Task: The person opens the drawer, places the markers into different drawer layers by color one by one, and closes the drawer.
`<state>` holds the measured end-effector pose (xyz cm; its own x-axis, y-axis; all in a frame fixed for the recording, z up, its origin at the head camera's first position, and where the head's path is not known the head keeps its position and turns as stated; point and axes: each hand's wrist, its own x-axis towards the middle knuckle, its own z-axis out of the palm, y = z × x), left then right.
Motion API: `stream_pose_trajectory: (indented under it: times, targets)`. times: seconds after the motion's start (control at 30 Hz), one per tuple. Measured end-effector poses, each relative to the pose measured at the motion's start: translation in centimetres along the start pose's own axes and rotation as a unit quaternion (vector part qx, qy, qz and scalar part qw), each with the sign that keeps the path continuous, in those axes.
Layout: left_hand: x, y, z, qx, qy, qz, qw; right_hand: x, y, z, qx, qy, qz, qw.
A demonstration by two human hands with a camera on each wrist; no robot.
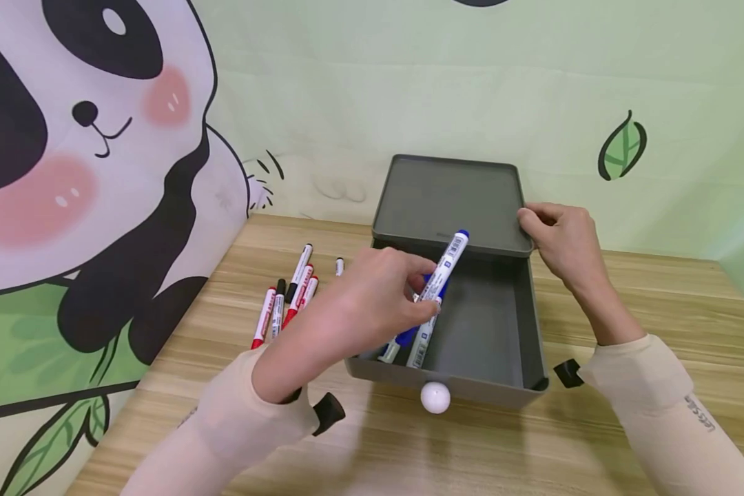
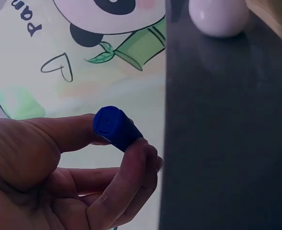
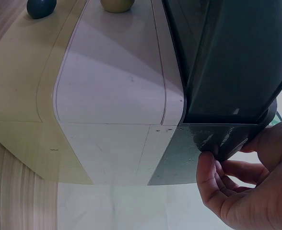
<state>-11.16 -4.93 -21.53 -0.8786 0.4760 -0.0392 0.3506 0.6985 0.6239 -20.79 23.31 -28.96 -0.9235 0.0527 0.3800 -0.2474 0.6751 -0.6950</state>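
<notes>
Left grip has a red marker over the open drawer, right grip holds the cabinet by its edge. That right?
Wrong colour: the marker is blue, not red, as the left wrist view shows. The left grip does have it over the open drawer, and the right grip holds the cabinet by its edge.

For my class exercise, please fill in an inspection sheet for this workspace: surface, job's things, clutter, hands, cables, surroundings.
Surface: wood-grain table.
Job's things: white-and-blue marker held above an open grey drawer; more blue-and-white markers lie inside.
Clutter: loose red-and-white markers and black-and-white markers, left of the drawer.
Hands: left hand pinches the marker; right hand holds the right edge of the drawer unit.
Cables: nothing seen.
Surroundings: pale green wall with panda picture and leaf drawing.
</notes>
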Motion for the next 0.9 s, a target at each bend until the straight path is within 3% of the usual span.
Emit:
stream_pose_trajectory:
  times: [0.4, 0.7, 0.9]
  targets:
    - [0.5, 0.7, 1.6, -0.012, -0.020, 0.012, 0.9996, -0.1, -0.1, 0.1, -0.003, 0.005, 0.003, 1.000]
    - [0.7, 1.0, 1.9, -0.006, -0.015, 0.032, 0.9994, -0.1, -0.1, 0.1, -0.002, 0.006, 0.005, 1.000]
    - [0.7, 0.9, 2.0, -0.003, -0.004, 0.024, 0.9997, -0.2, -0.1, 0.1, -0.002, 0.007, 0.001, 1.000]
